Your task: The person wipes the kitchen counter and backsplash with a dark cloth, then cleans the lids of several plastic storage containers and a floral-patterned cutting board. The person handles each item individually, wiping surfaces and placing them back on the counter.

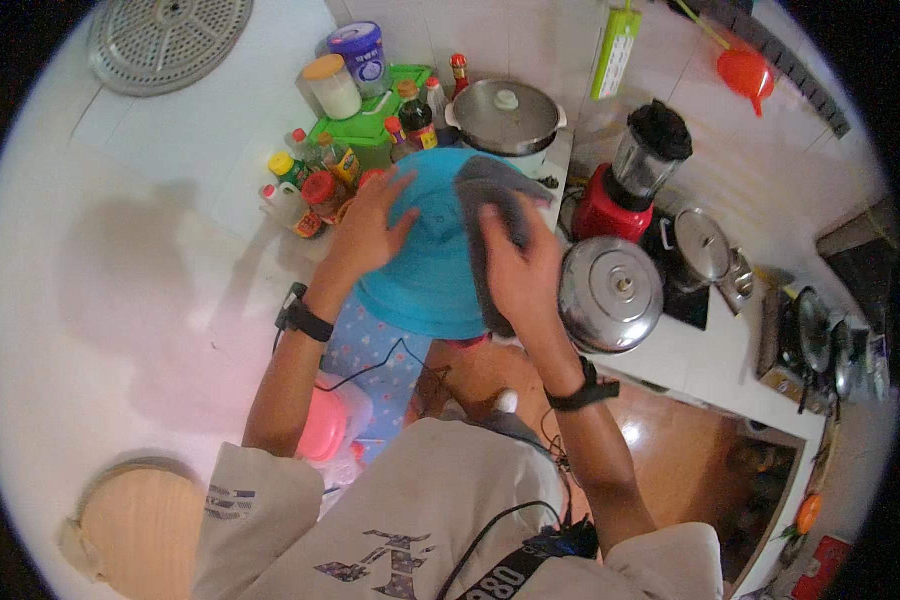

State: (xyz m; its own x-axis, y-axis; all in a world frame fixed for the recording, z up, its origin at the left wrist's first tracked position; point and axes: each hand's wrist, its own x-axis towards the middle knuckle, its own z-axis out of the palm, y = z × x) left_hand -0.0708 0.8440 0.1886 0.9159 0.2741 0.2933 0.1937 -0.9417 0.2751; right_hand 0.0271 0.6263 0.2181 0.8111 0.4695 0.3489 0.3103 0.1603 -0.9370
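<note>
A turquoise plastic basin [435, 247] is in front of my body, partly over the floor and the counter edge. My left hand [371, 229] holds it at the left side, fingers and thumb spread on its surface. My right hand [523, 262] grips a dark grey cloth [487, 184] at the basin's right side. The cloth lies over the rim and hangs down along that side; it is slightly blurred. Whether the basin's inside or underside faces me, I cannot tell for certain.
Sauce bottles and jars [322, 191] crowd the back left, by a green-lidded box [375, 112]. Behind the basin stands a lidded electric pot [506, 116]. To the right are a steel lidded pot [611, 292], a red blender [615, 202] and a saucepan [697, 247].
</note>
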